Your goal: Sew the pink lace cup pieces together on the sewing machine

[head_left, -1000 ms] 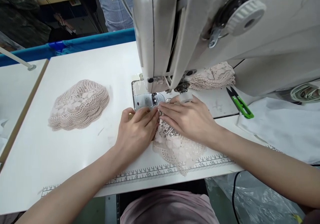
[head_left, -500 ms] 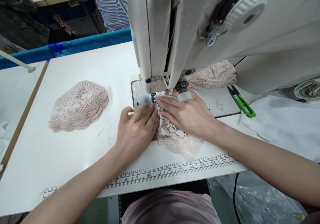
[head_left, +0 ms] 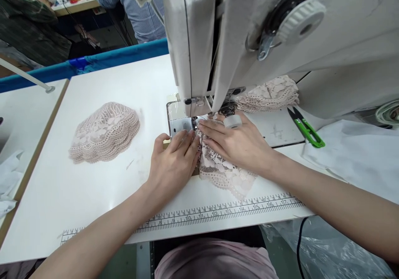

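A piece of pale pink scalloped lace [head_left: 229, 178] lies at the presser foot [head_left: 195, 123] of a white sewing machine [head_left: 199, 42], its lower end spread toward the table's front edge. My left hand [head_left: 171, 164] rests left of the lace, with its fingertips at the lace's edge beside the foot and its thumb apart over the metal needle plate [head_left: 180, 124]. Across the upper part of the lace lies my right hand [head_left: 241, 141], palm down, fingers stretched toward the foot. Under my hands, part of the lace is hidden.
Stacked lace pieces [head_left: 104, 133] lie on the left of the white table. More lace [head_left: 269, 94] sits behind the machine head. Green thread snips [head_left: 307, 129] and white cloth [head_left: 358, 158] are on the right. A printed ruler [head_left: 202, 215] runs along the front edge. Other people sit beyond.
The view has shifted slightly, so everything appears a little further right. Both hands stay at the presser foot, and the lace beside my right hand looks slightly more bunched.
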